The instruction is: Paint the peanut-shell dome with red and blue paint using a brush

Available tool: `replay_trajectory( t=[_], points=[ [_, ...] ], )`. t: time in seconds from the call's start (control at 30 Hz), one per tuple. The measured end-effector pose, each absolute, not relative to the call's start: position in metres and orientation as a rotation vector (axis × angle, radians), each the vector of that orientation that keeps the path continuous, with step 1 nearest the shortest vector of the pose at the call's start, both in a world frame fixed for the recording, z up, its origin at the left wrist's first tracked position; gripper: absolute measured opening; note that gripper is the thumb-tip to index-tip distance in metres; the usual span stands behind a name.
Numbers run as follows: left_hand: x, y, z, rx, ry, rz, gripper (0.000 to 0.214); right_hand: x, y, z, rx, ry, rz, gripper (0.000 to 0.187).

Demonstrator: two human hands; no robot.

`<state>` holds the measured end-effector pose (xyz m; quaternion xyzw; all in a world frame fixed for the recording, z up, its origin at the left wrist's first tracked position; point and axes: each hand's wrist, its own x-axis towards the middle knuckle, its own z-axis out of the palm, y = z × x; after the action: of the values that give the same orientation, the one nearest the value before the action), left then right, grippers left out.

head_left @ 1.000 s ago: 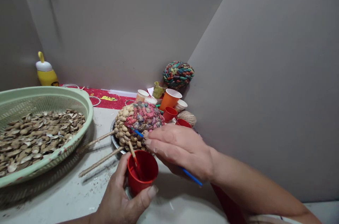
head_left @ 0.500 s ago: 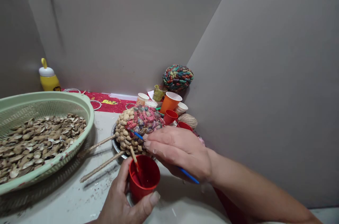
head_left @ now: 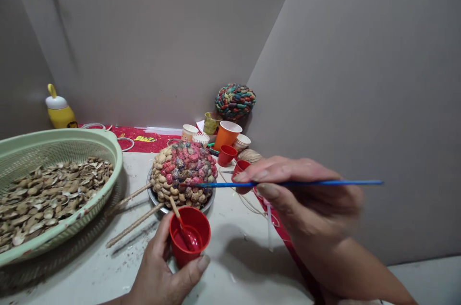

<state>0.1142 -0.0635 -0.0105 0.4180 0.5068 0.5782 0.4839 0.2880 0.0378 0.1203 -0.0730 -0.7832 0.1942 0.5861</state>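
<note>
My left hand [head_left: 158, 266] is wrapped round a red cup [head_left: 182, 256] with red liquid inside and a wooden stick [head_left: 175, 208] leaning in it. Between the thumb and fingers of my right hand [head_left: 309, 204] is a thin blue paintbrush [head_left: 324, 183], held level. Its tip lies in front of a dome of peanut shells [head_left: 190, 163]; whether it touches cannot be told. Part of the dome is painted red, pink and dark, and part is plain tan. The dome rests in a metal bowl [head_left: 211, 201], with two twine-wrapped sticks [head_left: 137, 225] pointing out towards the lower left.
A green plastic basket [head_left: 118, 158] of shell pieces stands at left, with a yellow bottle [head_left: 62, 116] behind. An orange cup [head_left: 226, 137], a small red cup [head_left: 227, 156], other cups, a twine ball [head_left: 249, 155] and a multicoloured shell ball [head_left: 235, 102] sit near grey walls.
My right hand has drawn back to the right from the dome and turned, bringing the brush level. My left hand still holds the cup. The view has shifted slightly.
</note>
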Motion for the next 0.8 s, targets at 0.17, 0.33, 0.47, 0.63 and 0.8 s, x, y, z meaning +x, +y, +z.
replay_trajectory(
  t=[0.17, 0.33, 0.47, 0.63, 0.8],
  points=[
    [0.110, -0.061, -0.015, 1.052, 1.272, 1.417, 0.075, 0.294, 0.036, 0.118, -0.275, -1.724, 0.650, 0.007],
    [0.104, -0.060, -0.012, 1.123, 1.287, 1.356, 0.069, 0.294, 0.042, 0.114, -0.235, -1.703, 0.598, 0.008],
    [0.108, -0.061, -0.008, 1.067, 1.305, 1.362, 0.070, 0.291, 0.046, 0.113, -0.176, -1.759, 0.467, 0.014],
    [0.114, -0.063, -0.006, 1.046, 1.319, 1.398, 0.064, 0.277, 0.053, 0.118, -0.123, -1.843, 0.302, 0.018],
    [0.115, -0.063, -0.005, 1.030, 1.311, 1.397, 0.062, 0.255, 0.066, 0.121, -0.098, -1.900, 0.176, 0.013]
  ],
)
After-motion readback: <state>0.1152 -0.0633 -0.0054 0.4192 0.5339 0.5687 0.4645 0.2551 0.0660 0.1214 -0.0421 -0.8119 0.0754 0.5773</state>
